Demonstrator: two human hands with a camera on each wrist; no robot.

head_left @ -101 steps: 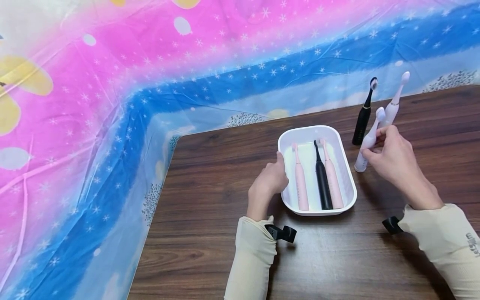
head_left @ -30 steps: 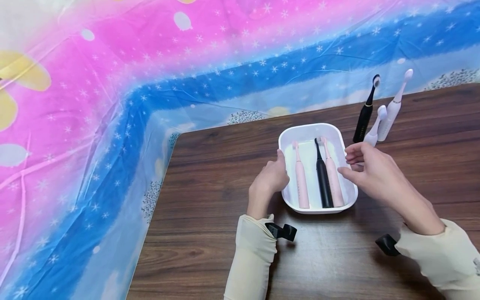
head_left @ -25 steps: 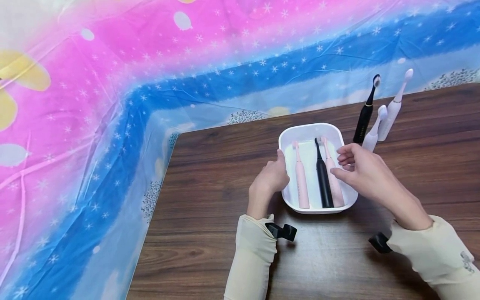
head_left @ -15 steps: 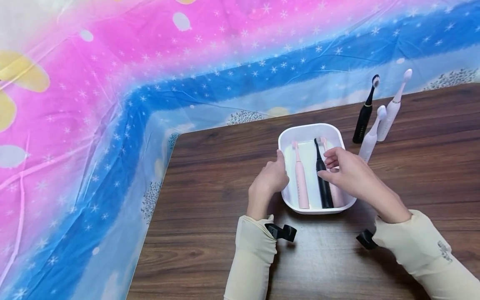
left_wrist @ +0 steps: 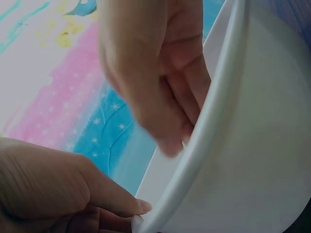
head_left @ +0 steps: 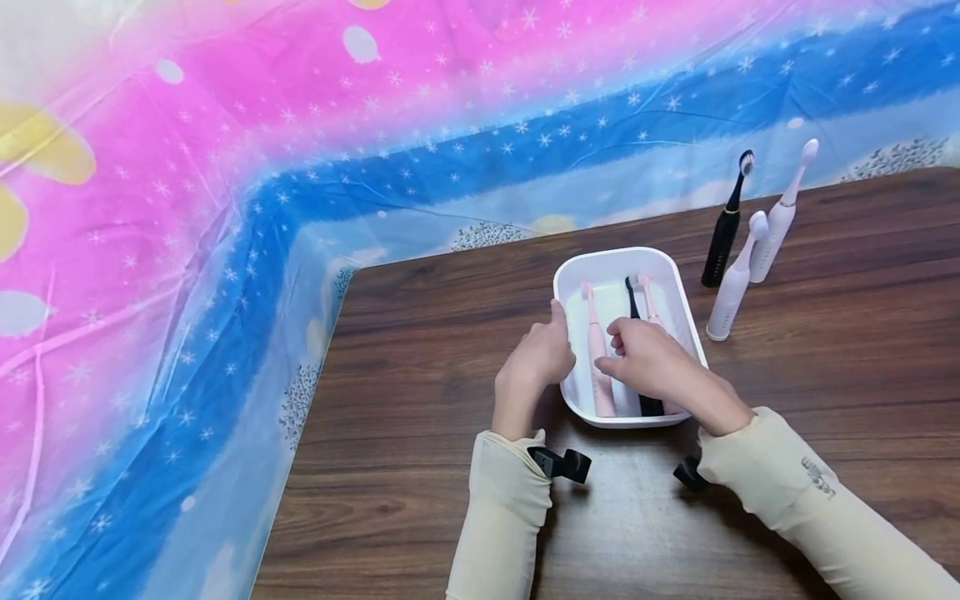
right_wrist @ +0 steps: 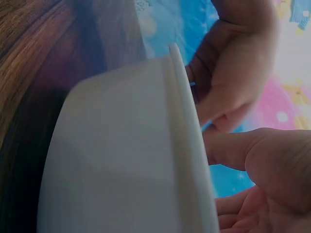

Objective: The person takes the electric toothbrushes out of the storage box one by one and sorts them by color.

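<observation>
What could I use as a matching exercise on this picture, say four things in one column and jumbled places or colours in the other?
Things:
1. left hand
2. right hand
3. tray
4. cloth

Places or colours:
A. plain white
B. over a pink toothbrush
C. pink and blue, with snowflakes
D. gripping the tray's left rim

Right pairs: 1-D, 2-B, 3-A, 4-C.
</observation>
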